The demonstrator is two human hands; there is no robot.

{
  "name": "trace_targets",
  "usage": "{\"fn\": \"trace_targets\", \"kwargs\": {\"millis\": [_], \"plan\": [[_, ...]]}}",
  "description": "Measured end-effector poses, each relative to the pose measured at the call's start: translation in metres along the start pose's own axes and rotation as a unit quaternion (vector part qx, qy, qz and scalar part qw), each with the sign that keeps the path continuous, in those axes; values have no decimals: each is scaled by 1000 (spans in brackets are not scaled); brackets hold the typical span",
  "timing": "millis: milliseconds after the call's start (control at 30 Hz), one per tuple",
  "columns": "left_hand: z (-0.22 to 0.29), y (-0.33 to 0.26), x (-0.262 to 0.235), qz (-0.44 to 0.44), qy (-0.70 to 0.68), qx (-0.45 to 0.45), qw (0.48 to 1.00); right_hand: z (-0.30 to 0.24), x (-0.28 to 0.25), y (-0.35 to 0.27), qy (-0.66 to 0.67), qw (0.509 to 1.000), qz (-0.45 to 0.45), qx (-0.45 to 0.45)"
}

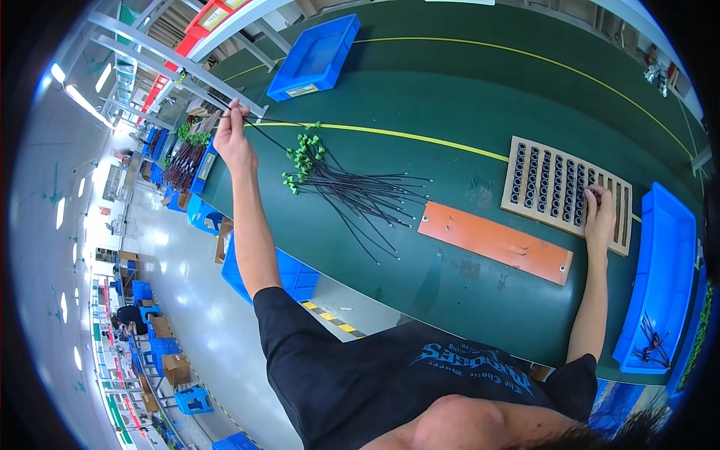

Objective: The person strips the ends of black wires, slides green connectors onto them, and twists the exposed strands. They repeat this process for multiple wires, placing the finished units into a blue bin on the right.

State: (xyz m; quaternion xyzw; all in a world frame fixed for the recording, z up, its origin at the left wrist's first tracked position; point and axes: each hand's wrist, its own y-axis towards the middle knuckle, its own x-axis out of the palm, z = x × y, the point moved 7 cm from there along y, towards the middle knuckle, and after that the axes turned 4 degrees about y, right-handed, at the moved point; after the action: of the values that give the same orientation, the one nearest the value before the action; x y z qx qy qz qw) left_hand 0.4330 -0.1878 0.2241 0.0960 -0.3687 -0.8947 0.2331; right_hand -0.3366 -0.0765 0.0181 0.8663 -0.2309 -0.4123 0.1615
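Note:
My left hand is raised at the far left of the green table, its fingers closed on a thin black cable. The cable slants down toward a bunch of black cables with green connectors gathered at one end. On the right, my right hand reaches over a wooden tray with rows of dark round parts. Its fingers are pinched together at the last filled row, and the fingertips hide whatever is between them. Several slots on the tray's right side hold no parts.
An orange board lies between the cables and my body. One blue bin stands at the far left. Another blue bin, right of the tray, holds a few dark cables. A metal rack rises behind my left hand.

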Motion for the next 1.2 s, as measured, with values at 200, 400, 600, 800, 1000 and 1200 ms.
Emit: {"fn": "trace_targets", "kwargs": {"millis": [200, 400, 600, 800, 1000, 1200], "plan": [[106, -37, 144, -197, 129, 53, 970, 58, -3, -7, 218, 967, 91, 96], [143, -247, 301, -551, 89, 78, 826, -26, -2, -47, 430, 885, 46, 172], [164, -344, 339, -650, -19, 6, 760, -125, -20, -87, 537, 843, -5, 31], [176, -371, 355, -681, -53, -11, 730, -133, -11, -102, 567, 821, -40, 49], [183, -376, 362, -690, -60, -9, 721, -140, -2, -106, 589, 804, -36, 69], [185, -380, 366, -675, -76, -17, 733, -141, -1, -104, 628, 772, -3, 100]]}}
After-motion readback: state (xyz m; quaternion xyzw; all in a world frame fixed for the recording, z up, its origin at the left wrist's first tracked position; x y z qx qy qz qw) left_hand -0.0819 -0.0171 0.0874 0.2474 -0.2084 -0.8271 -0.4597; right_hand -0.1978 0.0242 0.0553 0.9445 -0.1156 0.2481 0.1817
